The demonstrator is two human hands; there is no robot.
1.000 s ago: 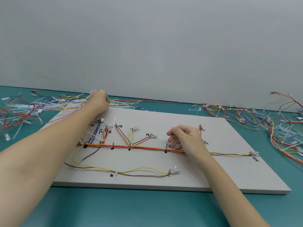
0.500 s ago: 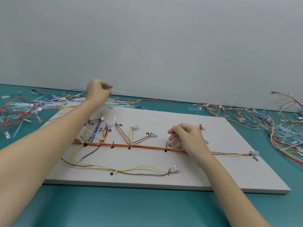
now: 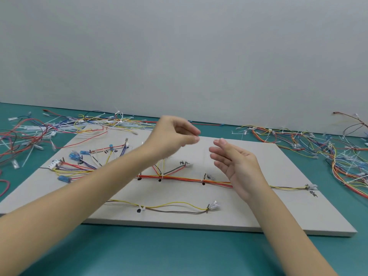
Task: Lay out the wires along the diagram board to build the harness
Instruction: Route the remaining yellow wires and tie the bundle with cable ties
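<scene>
Your left hand [image 3: 175,134] pinches thumb to forefinger, perhaps on a thin white tie, too blurred to confirm; your right hand [image 3: 235,162] hovers released above the orange-red wire trunk [image 3: 187,178] on the white diagram board [image 3: 278,206]. Next, bind that trunk.

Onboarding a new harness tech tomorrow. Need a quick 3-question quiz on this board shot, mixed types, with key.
1. True or false: the right hand grips the orange-red trunk bundle.
2. Which wire pair lies nearest the board's front edge? A blue and white; B yellow and brown; C green and black.
3. Where do the loose wire piles lie?
Key: 1 false, its fingers are straight and hold nothing. 2 B. 3 On the teal table, left and right of the board.
</scene>
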